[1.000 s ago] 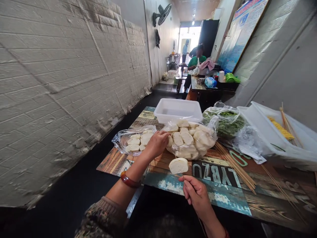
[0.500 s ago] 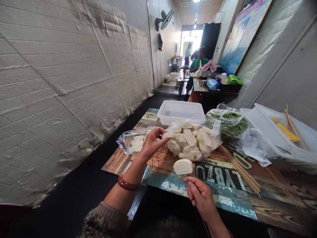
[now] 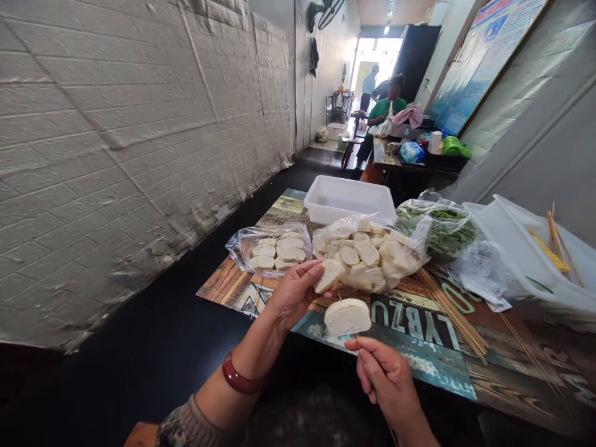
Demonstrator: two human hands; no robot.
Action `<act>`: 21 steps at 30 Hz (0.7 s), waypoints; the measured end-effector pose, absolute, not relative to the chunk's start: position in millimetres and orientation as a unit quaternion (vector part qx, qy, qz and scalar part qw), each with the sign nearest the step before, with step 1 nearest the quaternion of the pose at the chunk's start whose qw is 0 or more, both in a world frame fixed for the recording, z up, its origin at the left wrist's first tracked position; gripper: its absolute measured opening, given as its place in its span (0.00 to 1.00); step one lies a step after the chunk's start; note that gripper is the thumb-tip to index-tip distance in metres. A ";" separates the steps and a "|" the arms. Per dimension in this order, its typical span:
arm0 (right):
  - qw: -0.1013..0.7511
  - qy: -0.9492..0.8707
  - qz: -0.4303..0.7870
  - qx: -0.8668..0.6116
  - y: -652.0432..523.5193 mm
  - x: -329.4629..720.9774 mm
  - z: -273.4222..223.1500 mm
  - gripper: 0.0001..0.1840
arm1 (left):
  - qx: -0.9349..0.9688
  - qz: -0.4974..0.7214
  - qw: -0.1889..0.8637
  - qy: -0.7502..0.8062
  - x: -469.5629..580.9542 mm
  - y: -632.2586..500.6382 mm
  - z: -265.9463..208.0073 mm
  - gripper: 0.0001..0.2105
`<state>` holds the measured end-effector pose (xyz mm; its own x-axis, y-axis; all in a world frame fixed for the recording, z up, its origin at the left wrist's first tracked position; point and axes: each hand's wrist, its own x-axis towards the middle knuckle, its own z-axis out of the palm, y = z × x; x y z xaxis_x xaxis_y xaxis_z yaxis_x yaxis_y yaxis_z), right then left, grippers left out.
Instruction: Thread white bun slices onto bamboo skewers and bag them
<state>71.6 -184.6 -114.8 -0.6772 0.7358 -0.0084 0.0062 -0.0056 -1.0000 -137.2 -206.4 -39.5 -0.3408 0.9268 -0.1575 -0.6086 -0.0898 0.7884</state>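
Between the thumb and fingers of my left hand is a pale slice, bread-like in look. My right hand pinches a thin wooden skewer, and a second white slice is stuck on its upper end. The skewer's tip shows just above that slice, close to my left fingers. Behind my hands sits an open clear plastic bag heaped with similar slices. To its left, another clear bag holds slices laid in rows.
A white plastic tub stands behind the bags. Leafy greens in a bag, loose skewers, green-handled scissors and a white bin are to the right. A person in green is at a far table.
My left hand has drawn a slice away from the heaped bag, back towards the skewer. My right hand still holds the skewer with its slice. The view has shifted slightly.
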 end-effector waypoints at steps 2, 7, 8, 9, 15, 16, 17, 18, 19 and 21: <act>0.278 -0.658 0.634 -0.297 -187.9 70.2 -107.3 0.22 | 0.195 0.708 0.543 0.407 -137.5 -209.7 -37.9 0.17; 0.270 -0.677 0.610 -0.310 -191.3 67.4 -100.3 0.22 | 0.209 0.707 0.546 0.399 -136.8 -213.5 -37.8 0.18; 0.270 -0.681 0.606 -0.308 -191.9 67.7 -99.8 0.22 | 0.208 0.709 0.544 0.397 -136.4 -214.1 -38.2 0.17; 0.270 -0.685 0.603 -0.307 -192.4 68.1 -99.3 0.22 | 0.207 0.711 0.542 0.398 -136.1 -214.6 -38.7 0.17; 0.249 -0.695 0.598 -0.313 -194.4 69.5 -99.8 0.22 | 0.213 0.711 0.541 0.395 -138.3 -217.3 -40.2 0.18; 0.249 -0.695 0.597 -0.313 -194.5 69.5 -100.3 0.22 | 0.216 0.711 0.541 0.394 -138.8 -217.6 -40.1 0.18; 0.250 -0.695 0.597 -0.314 -194.6 69.4 -100.6 0.21 | 0.218 0.710 0.540 0.395 -139.2 -217.9 -39.9 0.18; 0.250 -0.694 0.598 -0.314 -194.6 69.2 -100.7 0.21 | 0.220 0.710 0.540 0.395 -139.5 -218.2 -39.6 0.18; 0.250 -0.693 0.598 -0.314 -194.6 68.9 -100.5 0.21 | 0.221 0.709 0.539 0.396 -139.7 -218.4 -39.3 0.18; 0.250 -0.691 0.601 -0.315 -194.7 67.8 -99.0 0.21 | 0.221 0.709 0.538 0.399 -140.0 -219.0 -38.8 0.18</act>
<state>67.8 -194.7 -99.0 -0.6765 0.7357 -0.0322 0.1344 0.0803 -0.9877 -140.0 -219.0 -38.8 -0.3247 0.9387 -0.1159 -0.5869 -0.1039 0.8030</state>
